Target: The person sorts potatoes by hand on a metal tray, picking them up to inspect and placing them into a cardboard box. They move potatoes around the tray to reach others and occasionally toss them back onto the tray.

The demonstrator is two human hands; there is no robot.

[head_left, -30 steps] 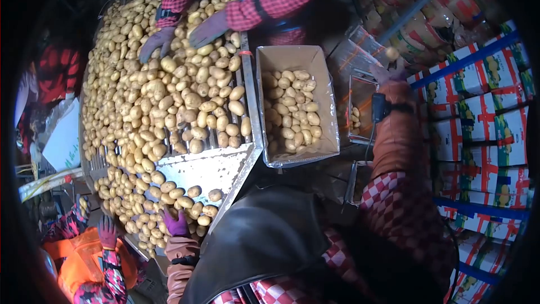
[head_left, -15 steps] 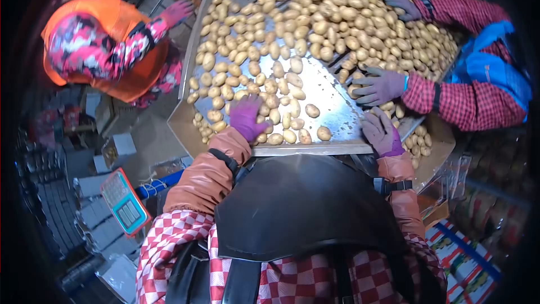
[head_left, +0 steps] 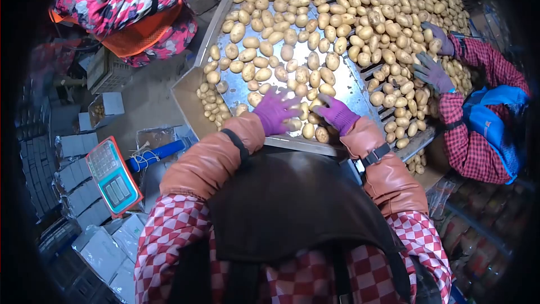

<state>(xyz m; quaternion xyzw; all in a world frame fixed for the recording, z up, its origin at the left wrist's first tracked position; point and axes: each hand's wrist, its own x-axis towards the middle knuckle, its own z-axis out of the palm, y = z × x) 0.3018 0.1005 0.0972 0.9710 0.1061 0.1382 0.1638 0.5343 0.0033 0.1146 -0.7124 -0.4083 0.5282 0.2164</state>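
Observation:
Pale yellow potatoes [head_left: 315, 28] cover a metal sorting table [head_left: 351, 87] in front of me. My left hand [head_left: 274, 110], in a purple glove, lies with spread fingers on the potatoes at the table's near edge. My right hand [head_left: 336, 114], also in a purple glove, is curled over a few potatoes just to the right, almost touching the left hand. Whether the right hand grips a potato is hidden by the glove. My brown sleeves and dark apron [head_left: 292, 208] fill the lower part of the view.
A person in a red plaid shirt [head_left: 469, 141] works the potatoes at the right with grey gloves [head_left: 432, 73]. Another person in an orange vest [head_left: 135, 5] stands at the far left. A blue-framed scale [head_left: 112, 177] and cardboard boxes [head_left: 73, 146] lie on the floor at left.
My right hand has left the table's near edge and now rests on the potatoes beside my left hand. The view has shifted, with the table further to the right.

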